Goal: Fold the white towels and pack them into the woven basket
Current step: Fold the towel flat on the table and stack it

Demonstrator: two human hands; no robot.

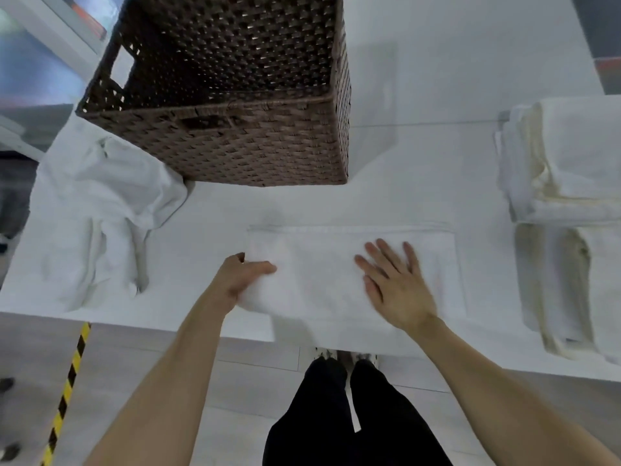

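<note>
You stand at the near edge of a white desk (420,163), and the brown woven basket (252,142) sits on it at the far left-centre. No towel shows in the part of its inside that is in view. On the right side of the desk lies a stack of folded towels (571,163), well apart from the basket. On the left, just beside the basket's near corner, is a heap of loose towels (100,203), crumpled and unfolded.

Between those two piles, right in front of you, the towel (319,264) you are working on lies flat as a long rectangle, its near edge at the desk's lip. Your right hand (393,284) rests on it flat, fingers straight and spread, pressing the cloth down. Your left hand (242,277) grips the towel's left end, thumb on top and fingers curled under the edge.

You appear to be mid-fold, with packing not yet begun. The next move likely calls for carrying the left end across to the right while the flat hand pins the middle. Match the edges squarely, or the soft cloth may skew.
</note>
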